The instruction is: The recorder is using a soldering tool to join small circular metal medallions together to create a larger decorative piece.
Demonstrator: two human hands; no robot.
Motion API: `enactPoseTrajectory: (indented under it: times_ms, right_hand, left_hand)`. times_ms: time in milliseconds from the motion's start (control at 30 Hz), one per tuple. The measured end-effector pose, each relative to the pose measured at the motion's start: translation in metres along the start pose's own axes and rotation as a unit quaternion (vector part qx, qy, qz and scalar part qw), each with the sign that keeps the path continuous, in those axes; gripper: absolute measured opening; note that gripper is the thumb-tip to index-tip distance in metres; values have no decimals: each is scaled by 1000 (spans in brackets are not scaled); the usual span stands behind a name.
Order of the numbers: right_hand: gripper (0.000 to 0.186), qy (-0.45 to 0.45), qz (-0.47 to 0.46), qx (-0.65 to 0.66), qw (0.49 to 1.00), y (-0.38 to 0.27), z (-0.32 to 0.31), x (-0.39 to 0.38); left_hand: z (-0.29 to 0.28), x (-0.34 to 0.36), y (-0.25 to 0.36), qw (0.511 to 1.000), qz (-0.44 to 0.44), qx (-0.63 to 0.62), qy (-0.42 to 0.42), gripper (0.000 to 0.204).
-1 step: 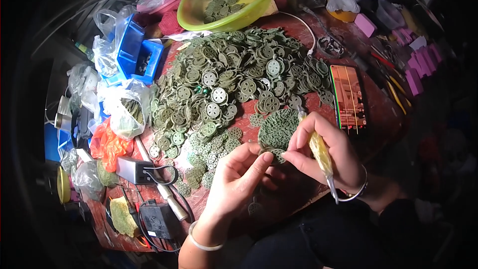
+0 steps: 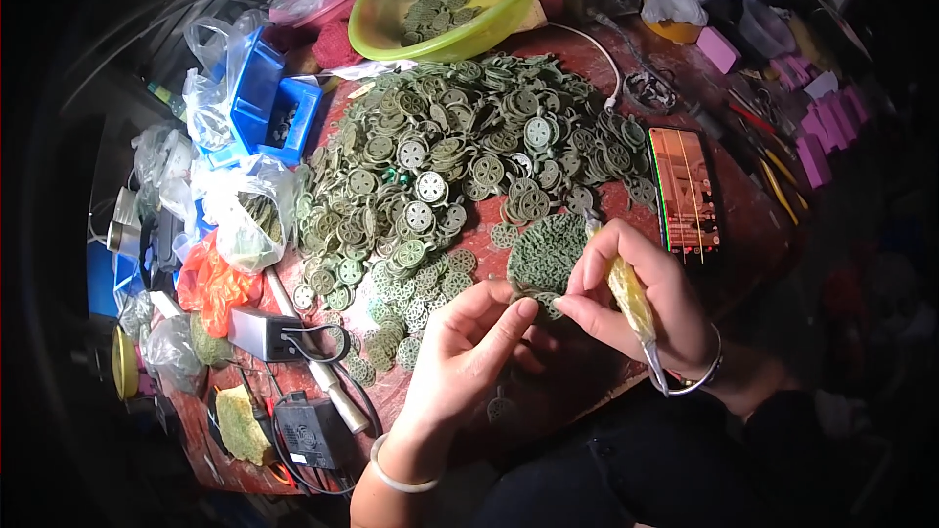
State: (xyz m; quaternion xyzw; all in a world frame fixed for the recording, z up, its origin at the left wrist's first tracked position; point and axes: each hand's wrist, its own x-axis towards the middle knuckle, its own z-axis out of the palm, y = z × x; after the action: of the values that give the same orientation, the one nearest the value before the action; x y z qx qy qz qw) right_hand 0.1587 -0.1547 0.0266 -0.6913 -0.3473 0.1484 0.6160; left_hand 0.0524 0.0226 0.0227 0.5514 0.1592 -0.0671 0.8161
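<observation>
No wording is legible. Toward three o'clock, the phone [image 2: 690, 186] shows on-screen lettering too small to read; toward seven o'clock, the black box [image 2: 315, 422] bears pale, unreadable marks.

Sm grn openwork pc [image 2: 541, 302] btwn L hand [image 2: 476, 337], R hand [image 2: 670, 305]; yel-wrapped tool [image 2: 628, 298] tilted in latter.

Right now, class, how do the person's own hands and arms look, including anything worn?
Neither the left hand nor the right hand is gloved. The left arm, sleeveless where visible, wears a whitish bangle; the right arm, a thinner, silvery bangle. Dark clothing shows too.
</observation>
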Motion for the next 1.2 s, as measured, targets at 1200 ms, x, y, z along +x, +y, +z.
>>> enactPoseTrajectory:
  times_ms: [1200]
  right_hand:
    - [24,-27,-24,-62,997,-6,-5,8]
  left_hand:
    - [4,3,3,992,-27,-114,-46,23]
